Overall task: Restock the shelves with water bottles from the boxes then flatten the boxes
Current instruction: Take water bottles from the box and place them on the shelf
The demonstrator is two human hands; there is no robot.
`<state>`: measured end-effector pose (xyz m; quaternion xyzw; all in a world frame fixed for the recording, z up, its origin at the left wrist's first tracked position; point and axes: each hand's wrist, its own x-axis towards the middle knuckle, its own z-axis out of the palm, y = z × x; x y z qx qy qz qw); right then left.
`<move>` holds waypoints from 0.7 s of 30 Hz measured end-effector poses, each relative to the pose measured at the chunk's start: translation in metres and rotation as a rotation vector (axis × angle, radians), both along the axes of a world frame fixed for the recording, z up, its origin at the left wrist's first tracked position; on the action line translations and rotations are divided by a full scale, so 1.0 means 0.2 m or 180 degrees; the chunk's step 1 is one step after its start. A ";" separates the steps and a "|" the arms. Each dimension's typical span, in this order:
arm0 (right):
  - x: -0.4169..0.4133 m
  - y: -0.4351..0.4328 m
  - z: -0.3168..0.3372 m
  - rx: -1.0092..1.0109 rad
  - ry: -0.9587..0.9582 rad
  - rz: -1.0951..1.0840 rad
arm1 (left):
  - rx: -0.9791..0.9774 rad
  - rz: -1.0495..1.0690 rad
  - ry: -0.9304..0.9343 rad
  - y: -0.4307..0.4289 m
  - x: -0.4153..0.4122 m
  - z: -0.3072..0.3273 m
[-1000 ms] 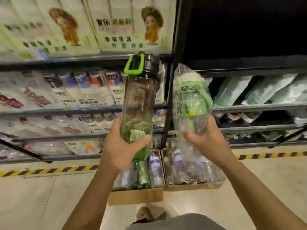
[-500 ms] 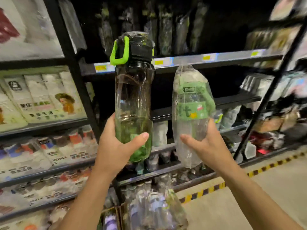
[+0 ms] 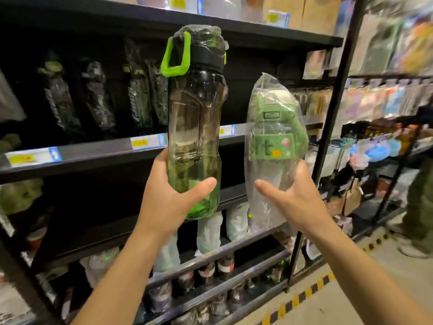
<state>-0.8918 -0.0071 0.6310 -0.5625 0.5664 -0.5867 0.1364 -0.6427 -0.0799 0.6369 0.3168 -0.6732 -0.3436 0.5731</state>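
Note:
My left hand (image 3: 172, 199) grips the lower part of a tall smoky bottle (image 3: 195, 118) with a black lid and a green loop handle, held upright. My right hand (image 3: 294, 198) grips the bottom of a clear bottle with a green sleeve (image 3: 274, 141), wrapped in a plastic bag. Both bottles are raised in front of a black shelf (image 3: 93, 153) whose edge carries yellow price tags. The boxes are out of view.
Dark bagged bottles (image 3: 98, 95) stand at the back of the shelf. Lower shelves (image 3: 229, 252) hold wrapped bottles. A black upright post (image 3: 328, 127) divides the racks. A person's leg (image 3: 419, 207) stands at the right on the floor with a yellow-black stripe (image 3: 311, 289).
The view has swung up and to the right from the floor boxes to higher shelves. Both hands have lifted the bottles up to the shelf with price tags.

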 end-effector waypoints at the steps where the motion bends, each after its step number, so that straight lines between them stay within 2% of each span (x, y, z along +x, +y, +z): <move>1: -0.06 -0.06 0.02 -0.0032 0.0018 -0.0033 | -0.0033 -0.0051 0.0026 -0.06 -0.07 0.01; 9: -0.55 -0.62 0.20 -0.0234 0.0266 -0.0265 | -0.0005 -0.0273 0.0443 -0.68 -0.59 0.15; 13: -0.79 -0.93 0.24 -0.0306 0.0136 -0.0226 | -0.0104 -0.0282 0.0509 -0.96 -0.83 0.24; 16: -0.96 -1.14 0.30 -0.0366 0.0037 -0.0094 | -0.0121 -0.0183 0.0429 -1.14 -0.96 0.30; 21: -1.21 -1.53 0.39 -0.0473 -0.0179 0.0199 | 0.0058 0.0050 -0.0054 -1.43 -1.18 0.41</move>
